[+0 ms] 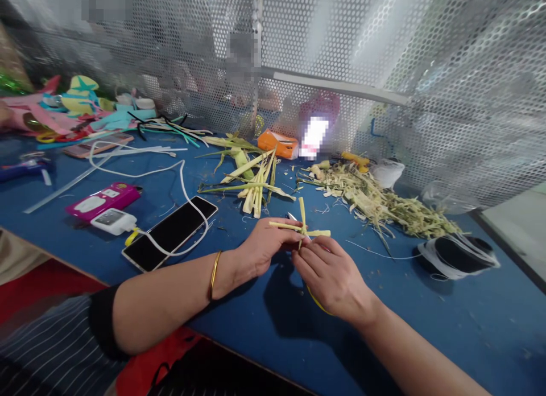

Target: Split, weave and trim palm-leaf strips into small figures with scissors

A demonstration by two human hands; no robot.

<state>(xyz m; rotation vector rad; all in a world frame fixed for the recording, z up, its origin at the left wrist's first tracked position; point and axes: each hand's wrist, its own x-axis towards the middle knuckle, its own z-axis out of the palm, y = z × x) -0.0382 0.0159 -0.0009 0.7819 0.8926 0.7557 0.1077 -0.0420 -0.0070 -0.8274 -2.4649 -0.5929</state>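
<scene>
A small cross of pale yellow-green leaf strips (303, 230) stands between my hands, its arms pointing up and to both sides. My left hand (262, 242) is closed, pinching the cross from the left. My right hand (335, 273) is curled close by on the other side, its fingertips near the crossing. A metal tip, like that of scissors (292, 216), shows behind the cross, and a yellow handle edge curves out below my right palm. Most of this tool is hidden by my fingers. Longer leaf strips (256, 194) lie just beyond my hands.
A heap of leaf scraps (367, 197) and a black spool of white thread (456, 256) lie to the right. Leftward are a phone (170, 234), a white cable and a magenta box (103, 201). An orange packet (277, 144) sits before the perforated screen (333, 37).
</scene>
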